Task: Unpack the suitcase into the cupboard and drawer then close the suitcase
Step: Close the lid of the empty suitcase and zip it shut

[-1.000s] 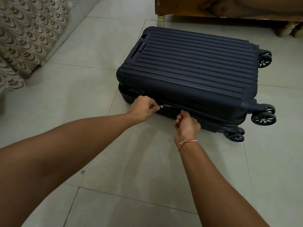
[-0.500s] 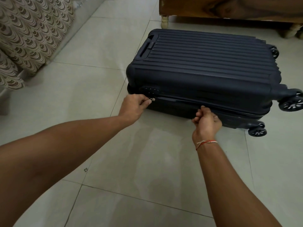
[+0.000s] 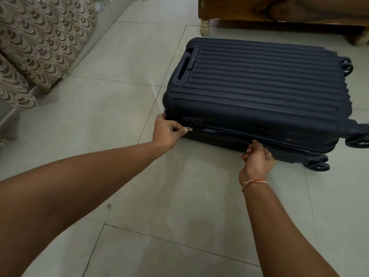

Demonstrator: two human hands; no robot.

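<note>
A dark blue ribbed hard-shell suitcase [image 3: 259, 92] lies flat on the tiled floor with its lid down and its wheels to the right. My left hand [image 3: 168, 129] pinches a small metal zip pull [image 3: 189, 128] at the suitcase's near left corner, beside the combination lock [image 3: 194, 122]. My right hand [image 3: 258, 159] is curled at the zip seam on the near side, further right, and appears to pinch something there; what it holds is hidden by the fingers. A red and white thread is tied round that wrist.
A wooden bed or bench [image 3: 279, 11] with a pale turned leg [image 3: 204, 27] stands just behind the suitcase. A patterned curtain [image 3: 40, 43] hangs at the far left. Pale floor tiles [image 3: 179, 216] lie between me and the suitcase.
My left hand has drawn the zip pull leftwards along the seam to the corner by the lock. My right hand stays at the seam. The view has shifted, so the suitcase sits further right.
</note>
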